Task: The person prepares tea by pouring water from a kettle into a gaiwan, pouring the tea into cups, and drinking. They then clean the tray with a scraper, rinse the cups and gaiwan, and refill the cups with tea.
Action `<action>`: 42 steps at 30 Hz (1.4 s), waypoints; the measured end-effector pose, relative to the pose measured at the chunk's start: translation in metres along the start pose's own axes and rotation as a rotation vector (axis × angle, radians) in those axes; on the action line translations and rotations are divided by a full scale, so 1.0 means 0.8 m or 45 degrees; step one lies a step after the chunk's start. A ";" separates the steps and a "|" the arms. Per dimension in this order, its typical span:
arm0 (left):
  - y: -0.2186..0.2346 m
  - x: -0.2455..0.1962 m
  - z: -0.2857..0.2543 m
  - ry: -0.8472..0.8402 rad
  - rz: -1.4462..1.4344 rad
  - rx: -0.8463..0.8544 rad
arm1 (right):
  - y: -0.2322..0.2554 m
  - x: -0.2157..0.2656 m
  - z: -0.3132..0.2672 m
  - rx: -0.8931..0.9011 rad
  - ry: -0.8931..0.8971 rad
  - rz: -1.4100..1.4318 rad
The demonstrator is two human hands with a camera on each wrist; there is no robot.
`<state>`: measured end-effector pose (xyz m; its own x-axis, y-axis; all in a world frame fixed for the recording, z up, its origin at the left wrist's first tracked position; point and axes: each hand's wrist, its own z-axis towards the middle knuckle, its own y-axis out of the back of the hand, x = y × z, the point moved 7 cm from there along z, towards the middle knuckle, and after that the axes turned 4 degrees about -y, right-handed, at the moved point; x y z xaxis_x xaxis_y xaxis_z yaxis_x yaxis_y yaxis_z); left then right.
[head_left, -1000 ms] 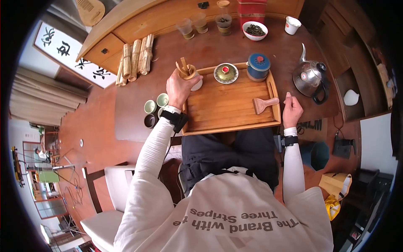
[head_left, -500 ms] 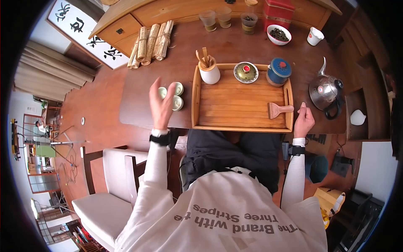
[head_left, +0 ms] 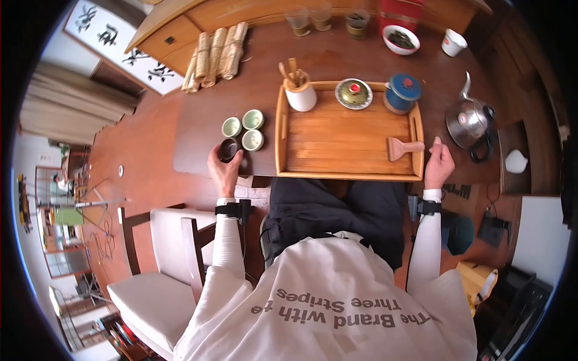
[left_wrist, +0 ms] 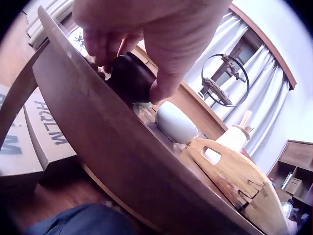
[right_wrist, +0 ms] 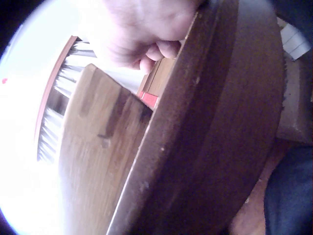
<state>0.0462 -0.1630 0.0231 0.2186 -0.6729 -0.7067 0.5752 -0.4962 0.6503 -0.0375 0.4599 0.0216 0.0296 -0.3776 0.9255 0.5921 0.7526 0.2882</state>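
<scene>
Left hand [head_left: 224,174] now clasped round dark cup [head_left: 229,150], right hand [head_left: 439,164] loosely curled, wooden tools [head_left: 293,73] in white holder [head_left: 301,99].

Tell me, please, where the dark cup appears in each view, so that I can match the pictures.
Head view: the dark cup is left of the centre, between the fingers and thumb of the left hand, beside green cups.
Left wrist view: upper part, left of centre, in the fingers.
Right wrist view: it is not in it.
Shared landmark: the brown table's edge shows in all three views.
</scene>
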 end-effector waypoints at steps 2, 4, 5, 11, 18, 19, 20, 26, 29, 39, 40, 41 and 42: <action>0.006 -0.010 -0.004 0.033 0.034 -0.055 | 0.001 0.005 -0.002 -0.014 0.018 -0.013; 0.010 -0.014 -0.012 0.077 0.034 -0.113 | 0.001 0.006 -0.002 -0.019 -0.002 0.003; 0.012 -0.016 -0.015 0.075 0.035 -0.161 | 0.002 0.008 -0.002 -0.015 -0.012 -0.002; 0.028 -0.068 -0.034 0.004 -0.058 -0.332 | -0.001 0.009 -0.002 -0.011 0.006 0.016; -0.098 -0.243 -0.077 -0.333 -0.307 0.313 | 0.000 0.008 0.000 -0.006 0.006 -0.038; -0.124 -0.252 -0.082 -0.418 -0.249 0.327 | 0.000 0.009 -0.001 -0.003 0.012 -0.037; -0.142 -0.263 -0.085 -0.447 -0.198 0.329 | 0.001 0.012 -0.003 -0.014 0.019 -0.056; -0.196 -0.287 -0.085 -0.582 -0.064 0.417 | 0.002 0.016 -0.002 -0.022 0.014 -0.054; -0.168 -0.287 -0.089 -0.647 0.010 0.325 | 0.002 0.008 -0.001 -0.007 -0.007 -0.032; -0.015 -0.084 0.055 -0.467 0.389 0.006 | -0.001 0.006 0.000 0.007 -0.001 -0.051; -0.013 -0.065 0.069 -0.380 0.390 0.052 | -0.001 0.007 0.000 0.020 -0.027 -0.048; -0.008 -0.059 0.080 -0.388 0.389 0.048 | -0.002 0.004 0.000 0.014 -0.026 -0.043; -0.018 -0.040 0.090 -0.214 0.258 0.253 | -0.003 -0.001 0.000 0.006 -0.023 -0.038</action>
<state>-0.0260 -0.1737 0.0564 0.1700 -0.8420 -0.5120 0.3647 -0.4290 0.8264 -0.0391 0.4586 0.0202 -0.0027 -0.3899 0.9208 0.5888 0.7437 0.3167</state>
